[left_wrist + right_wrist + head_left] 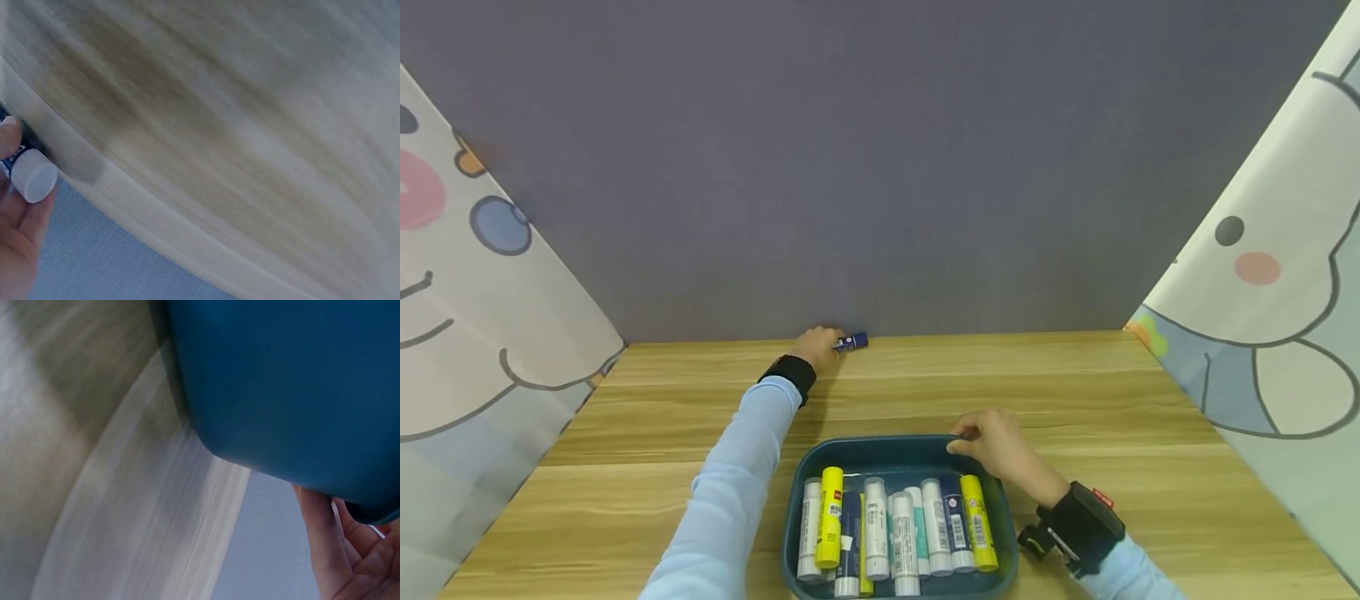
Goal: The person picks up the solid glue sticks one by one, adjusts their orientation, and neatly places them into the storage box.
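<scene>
At the table's far edge my left hand point(819, 347) grips a dark blue glue stick point(853, 342). Its white end point(36, 178) pokes out between thumb and fingers in the left wrist view. My right hand point(996, 446) pinches the far right rim of a dark teal tray point(880, 447). In the right wrist view the fingers point(325, 537) lie against the tray's outer wall point(281, 394). Several glue sticks lie side by side in the tray, among them a yellow one point(830, 517), a white one point(876, 529) and a dark blue one point(957, 523).
The wood-grain table point(1075, 383) ends at a grey upright panel point(880, 167). Cartoon-printed sheets stand on the left point(497, 317) and right point(1262, 333). A black band with a camera point(1075, 529) sits on the right wrist.
</scene>
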`<state>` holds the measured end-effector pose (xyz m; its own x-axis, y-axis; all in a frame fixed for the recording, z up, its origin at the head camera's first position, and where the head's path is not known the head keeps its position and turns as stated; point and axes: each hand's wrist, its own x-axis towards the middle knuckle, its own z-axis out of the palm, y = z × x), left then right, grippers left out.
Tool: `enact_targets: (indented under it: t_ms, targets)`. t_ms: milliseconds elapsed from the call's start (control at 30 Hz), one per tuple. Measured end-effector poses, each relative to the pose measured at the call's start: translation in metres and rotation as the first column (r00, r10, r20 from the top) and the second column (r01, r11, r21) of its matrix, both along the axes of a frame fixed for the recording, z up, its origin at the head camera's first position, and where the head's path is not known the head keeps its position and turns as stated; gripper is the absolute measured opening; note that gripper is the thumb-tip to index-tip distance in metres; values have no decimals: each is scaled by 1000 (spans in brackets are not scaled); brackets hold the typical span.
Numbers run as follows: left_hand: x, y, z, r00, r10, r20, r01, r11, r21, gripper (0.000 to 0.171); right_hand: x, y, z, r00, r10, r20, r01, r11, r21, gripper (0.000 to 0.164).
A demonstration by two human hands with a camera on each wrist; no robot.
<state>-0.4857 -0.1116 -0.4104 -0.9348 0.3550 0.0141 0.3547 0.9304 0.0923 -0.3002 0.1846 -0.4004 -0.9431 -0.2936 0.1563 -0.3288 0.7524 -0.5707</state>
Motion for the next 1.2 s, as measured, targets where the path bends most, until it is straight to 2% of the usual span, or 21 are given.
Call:
enact_targets:
  t_ms: [167, 467, 700, 967, 1200]
  targets:
    - [2, -5, 2, 999, -21, -24, 22, 1000, 13, 37, 0, -1, 0, 1000, -19, 21, 19, 1000, -5, 9]
    - [6, -6, 10, 1000, -6, -23, 7, 1000, 27, 40, 2, -1, -1, 999, -42, 27, 42, 999, -9, 9]
    - [14, -10, 15, 998, 4, -63, 3, 994, 107, 41, 2, -1, 0, 999, -39, 28, 39, 999, -11, 9]
    - [32, -12, 28, 992, -46, -116, 65, 983, 169, 43, 4, 0, -1, 999, -33, 11, 33, 999, -9, 10]
    - [62, -6, 45, 983, -57, -177, 90, 980, 180, 41, 4, 0, -2, 999, -38, 10, 39, 999, -24, 9]
